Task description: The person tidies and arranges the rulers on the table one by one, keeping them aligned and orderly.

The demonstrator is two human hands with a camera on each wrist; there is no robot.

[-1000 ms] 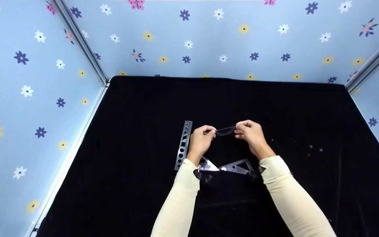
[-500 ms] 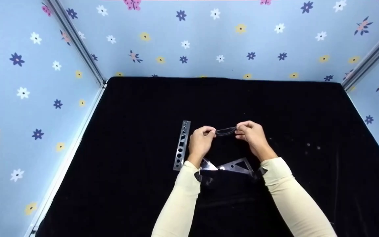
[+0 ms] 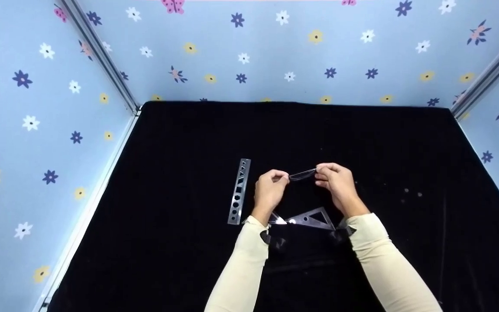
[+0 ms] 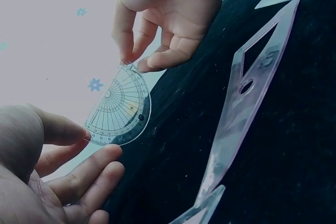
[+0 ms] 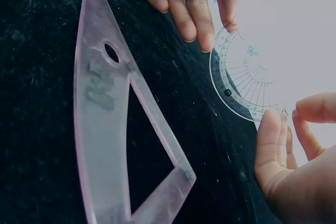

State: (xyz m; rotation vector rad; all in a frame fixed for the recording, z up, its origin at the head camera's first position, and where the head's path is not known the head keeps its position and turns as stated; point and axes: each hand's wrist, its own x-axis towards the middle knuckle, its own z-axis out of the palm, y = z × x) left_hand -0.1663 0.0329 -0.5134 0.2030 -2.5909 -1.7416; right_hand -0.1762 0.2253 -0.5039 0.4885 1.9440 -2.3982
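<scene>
A clear half-round protractor (image 4: 118,109) is held up between both hands, its straight edge toward the back in the head view. My left hand (image 3: 270,190) pinches one corner between thumb and fingers. The opposite corner is pinched by my right hand (image 3: 339,184), its other fingers loosely bent. In the wrist views the degree lines and a small dark spot show on the protractor (image 5: 239,85). Below the hands, a clear set square (image 3: 298,220) with a triangular cutout lies on the black cloth. A second set square (image 3: 279,220) is partly hidden by my left wrist.
A clear ruler (image 3: 243,190) with a row of shaped cutouts lies left of my left hand. Black cloth (image 3: 180,173) covers the table. A few pale specks (image 3: 419,194) dot it at the right. Flowered blue panels (image 3: 267,47) stand at the back and sides.
Both hands have shifted slightly right and toward the body with the protractor between them. The ruler and set squares stay in place.
</scene>
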